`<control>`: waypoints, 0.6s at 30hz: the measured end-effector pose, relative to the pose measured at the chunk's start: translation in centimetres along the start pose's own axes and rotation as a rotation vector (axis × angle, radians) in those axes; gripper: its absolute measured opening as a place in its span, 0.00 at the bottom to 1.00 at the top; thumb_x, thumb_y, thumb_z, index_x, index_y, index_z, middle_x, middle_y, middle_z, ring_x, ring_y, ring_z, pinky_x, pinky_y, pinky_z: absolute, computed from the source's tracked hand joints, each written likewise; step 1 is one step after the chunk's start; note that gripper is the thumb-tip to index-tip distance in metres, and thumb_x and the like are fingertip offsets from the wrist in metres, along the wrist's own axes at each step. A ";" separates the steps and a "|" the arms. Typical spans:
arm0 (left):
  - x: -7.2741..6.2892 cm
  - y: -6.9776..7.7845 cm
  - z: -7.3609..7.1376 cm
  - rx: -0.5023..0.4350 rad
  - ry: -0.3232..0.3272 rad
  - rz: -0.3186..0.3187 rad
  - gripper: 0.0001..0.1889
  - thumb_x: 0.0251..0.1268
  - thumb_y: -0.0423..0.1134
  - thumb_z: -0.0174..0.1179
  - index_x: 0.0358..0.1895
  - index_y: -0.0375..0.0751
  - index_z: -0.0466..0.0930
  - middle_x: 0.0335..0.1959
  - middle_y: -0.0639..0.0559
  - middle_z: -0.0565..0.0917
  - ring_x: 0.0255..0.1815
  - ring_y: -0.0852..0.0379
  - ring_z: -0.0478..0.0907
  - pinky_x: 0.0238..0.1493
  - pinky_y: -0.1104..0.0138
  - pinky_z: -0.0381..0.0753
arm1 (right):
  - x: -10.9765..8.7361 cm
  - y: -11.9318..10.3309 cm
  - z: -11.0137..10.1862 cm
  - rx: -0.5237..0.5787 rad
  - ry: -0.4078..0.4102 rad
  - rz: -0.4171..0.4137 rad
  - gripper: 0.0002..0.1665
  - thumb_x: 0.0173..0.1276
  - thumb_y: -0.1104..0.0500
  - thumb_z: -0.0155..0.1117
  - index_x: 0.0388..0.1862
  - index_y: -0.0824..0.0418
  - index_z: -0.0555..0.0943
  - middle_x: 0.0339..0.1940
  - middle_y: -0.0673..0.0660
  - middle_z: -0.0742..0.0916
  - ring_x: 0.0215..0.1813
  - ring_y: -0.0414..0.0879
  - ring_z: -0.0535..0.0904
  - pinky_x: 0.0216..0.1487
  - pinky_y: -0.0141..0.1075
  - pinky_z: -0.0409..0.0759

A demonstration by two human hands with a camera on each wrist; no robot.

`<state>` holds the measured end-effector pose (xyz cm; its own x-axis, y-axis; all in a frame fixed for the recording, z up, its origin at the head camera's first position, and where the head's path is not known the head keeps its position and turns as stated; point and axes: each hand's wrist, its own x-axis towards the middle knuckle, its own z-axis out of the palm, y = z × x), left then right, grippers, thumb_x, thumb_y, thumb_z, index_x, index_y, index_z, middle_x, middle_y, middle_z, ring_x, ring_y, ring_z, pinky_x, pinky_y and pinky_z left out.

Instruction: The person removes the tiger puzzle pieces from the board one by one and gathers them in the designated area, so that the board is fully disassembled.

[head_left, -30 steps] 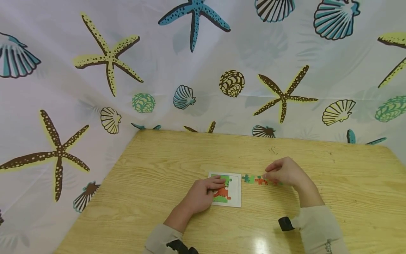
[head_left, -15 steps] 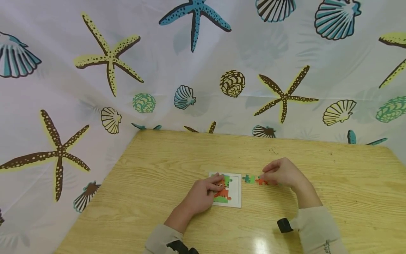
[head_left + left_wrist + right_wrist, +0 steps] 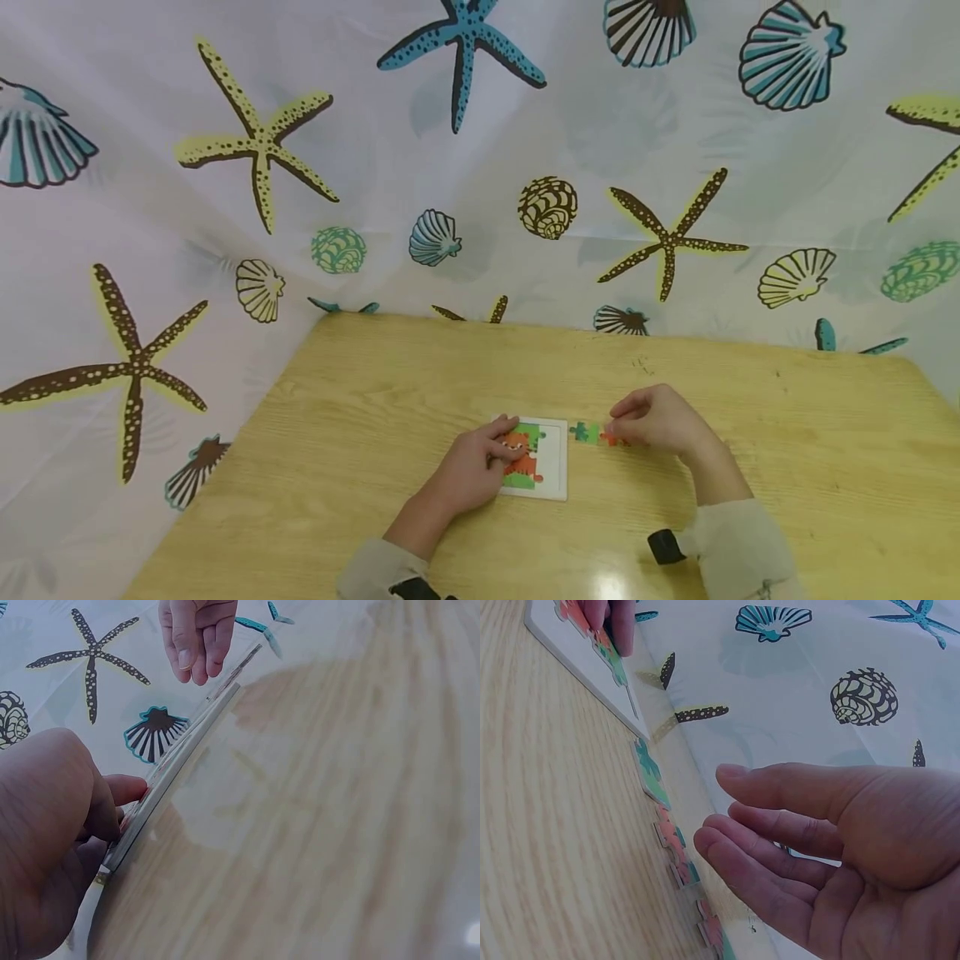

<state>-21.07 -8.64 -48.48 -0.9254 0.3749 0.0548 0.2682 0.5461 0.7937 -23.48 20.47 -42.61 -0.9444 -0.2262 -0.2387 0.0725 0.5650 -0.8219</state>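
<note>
puzzle pieces (image 3: 587,432): orange, green | tray (image 3: 555,462): white | table (image 3: 390,375): yellow woodgrain | cloth (image 3: 360,167): white, starfish-printed

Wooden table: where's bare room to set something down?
Table is bare left of the left hand, right of the right hand, and from puzzle tray back to the curtain. Crowded between the hands: tray plus loose pieces.

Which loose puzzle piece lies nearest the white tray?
The green piece beside the white tray; the other loose pieces, farther along, show orange.

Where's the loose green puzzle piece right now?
In the head view, the green piece lies on the table just right of the white tray, between it and an orange piece by the right hand.
</note>
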 end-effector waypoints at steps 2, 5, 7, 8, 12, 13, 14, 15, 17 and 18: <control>-0.1 0.0 0.1 -0.012 0.000 -0.002 0.16 0.69 0.24 0.51 0.49 0.37 0.88 0.72 0.47 0.73 0.78 0.45 0.61 0.75 0.50 0.65 | -0.1 0.1 0.0 -0.008 -0.001 -0.003 0.17 0.66 0.60 0.69 0.50 0.70 0.82 0.41 0.59 0.88 0.36 0.44 0.81 0.38 0.37 0.82; -0.1 -0.1 0.1 -0.021 0.005 0.010 0.17 0.68 0.23 0.51 0.48 0.38 0.89 0.72 0.47 0.73 0.78 0.45 0.62 0.74 0.50 0.66 | -0.2 0.1 0.0 -0.014 0.002 -0.022 0.19 0.66 0.59 0.70 0.50 0.71 0.82 0.41 0.60 0.88 0.37 0.44 0.82 0.39 0.37 0.83; 0.0 -0.1 0.1 -0.021 0.010 0.018 0.17 0.68 0.23 0.51 0.48 0.38 0.89 0.72 0.46 0.73 0.78 0.45 0.62 0.74 0.49 0.66 | -0.1 0.0 0.1 0.001 0.000 -0.035 0.19 0.66 0.59 0.70 0.50 0.71 0.82 0.41 0.60 0.88 0.37 0.45 0.83 0.40 0.38 0.84; 0.0 -0.1 0.1 -0.022 0.010 0.019 0.17 0.68 0.23 0.51 0.48 0.38 0.89 0.72 0.46 0.73 0.78 0.45 0.62 0.74 0.49 0.66 | -0.1 0.0 0.2 0.007 -0.007 -0.041 0.20 0.66 0.59 0.70 0.50 0.72 0.82 0.41 0.61 0.88 0.37 0.46 0.84 0.40 0.38 0.84; -0.1 -0.3 0.1 -0.026 0.010 0.007 0.17 0.68 0.23 0.51 0.48 0.37 0.89 0.72 0.47 0.73 0.78 0.45 0.61 0.75 0.50 0.65 | 0.0 -0.2 0.6 0.024 -0.020 -0.043 0.19 0.66 0.60 0.70 0.50 0.73 0.81 0.39 0.60 0.89 0.37 0.46 0.85 0.42 0.40 0.86; -0.1 -0.3 0.1 -0.029 0.012 0.007 0.17 0.67 0.23 0.50 0.48 0.37 0.89 0.72 0.46 0.73 0.78 0.45 0.61 0.75 0.50 0.65 | 0.1 -0.3 0.8 0.021 -0.019 -0.046 0.19 0.66 0.61 0.70 0.50 0.73 0.81 0.39 0.60 0.88 0.37 0.46 0.85 0.41 0.40 0.86; -0.1 -0.3 0.1 -0.032 0.012 0.005 0.17 0.67 0.23 0.50 0.48 0.37 0.89 0.72 0.46 0.73 0.78 0.46 0.61 0.75 0.50 0.65 | 0.2 -0.3 0.9 0.015 -0.015 -0.050 0.18 0.66 0.61 0.70 0.50 0.72 0.82 0.39 0.60 0.88 0.36 0.46 0.85 0.41 0.39 0.86; -0.1 -0.3 0.1 -0.032 0.012 0.006 0.17 0.68 0.23 0.50 0.48 0.37 0.89 0.72 0.46 0.73 0.78 0.46 0.61 0.75 0.50 0.66 | 0.2 -0.4 1.1 0.016 -0.011 -0.054 0.18 0.66 0.62 0.70 0.50 0.72 0.82 0.39 0.60 0.88 0.36 0.46 0.85 0.41 0.40 0.86; -0.1 -0.3 0.1 -0.033 0.013 0.009 0.17 0.68 0.23 0.50 0.48 0.37 0.89 0.72 0.46 0.73 0.78 0.46 0.61 0.74 0.50 0.67 | 0.4 -0.5 1.5 0.019 -0.008 -0.066 0.17 0.66 0.62 0.70 0.49 0.71 0.83 0.39 0.60 0.88 0.36 0.45 0.84 0.40 0.39 0.86; -0.1 -0.3 0.1 -0.033 0.013 0.011 0.17 0.68 0.23 0.50 0.48 0.37 0.89 0.72 0.46 0.73 0.78 0.46 0.61 0.74 0.50 0.67 | 0.5 -0.6 1.7 0.024 -0.010 -0.073 0.16 0.66 0.62 0.70 0.49 0.71 0.83 0.39 0.60 0.88 0.36 0.45 0.84 0.40 0.39 0.86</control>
<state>-21.05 -8.80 -48.76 -0.9259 0.3710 0.0708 0.2691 0.5166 0.8128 -23.46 18.73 -43.12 -0.9442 -0.2741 -0.1827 0.0111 0.5277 -0.8493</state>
